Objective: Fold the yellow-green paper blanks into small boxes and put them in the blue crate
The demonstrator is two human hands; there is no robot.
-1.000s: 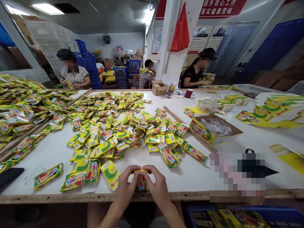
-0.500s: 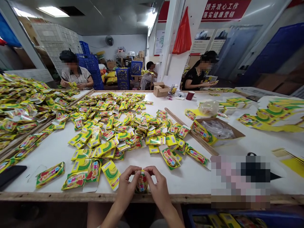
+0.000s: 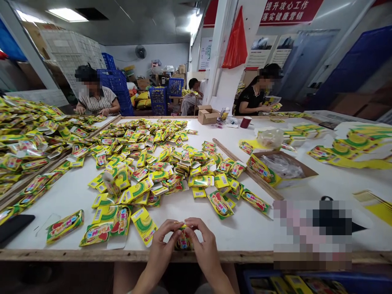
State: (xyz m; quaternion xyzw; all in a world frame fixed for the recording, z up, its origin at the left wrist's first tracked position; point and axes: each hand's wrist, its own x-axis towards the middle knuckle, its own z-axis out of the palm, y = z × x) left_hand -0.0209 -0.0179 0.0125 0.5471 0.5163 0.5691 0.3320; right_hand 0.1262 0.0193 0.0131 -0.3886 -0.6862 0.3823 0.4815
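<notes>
At the table's front edge, my left hand (image 3: 163,241) and my right hand (image 3: 201,240) hold one small printed carton (image 3: 183,241) upright between them. Thumbs and fingers of both hands pinch its top end; the hands partly cover it. Its visible face is green and yellow with colourful lettering. Just left of my left hand lies a yellow carton (image 3: 143,226) with a green melon picture. Further left rest more flat cartons (image 3: 97,233), some with flaps sticking out. Ahead of my hands spreads a large heap of the same cartons (image 3: 159,163).
A wooden strip (image 3: 245,167) divides the white tabletop (image 3: 245,232). Right of it stands an open box (image 3: 283,165) with clear plastic bags. A black phone (image 3: 15,228) lies at left. Below the right edge is a blue crate (image 3: 361,283). Several people sit beyond the table.
My fingers have shifted slightly at the carton's top, curling lower with thumbs on its face. A blurred carton now shows above the heap at left. The striped-shirt person's hands have moved apart and lower.
</notes>
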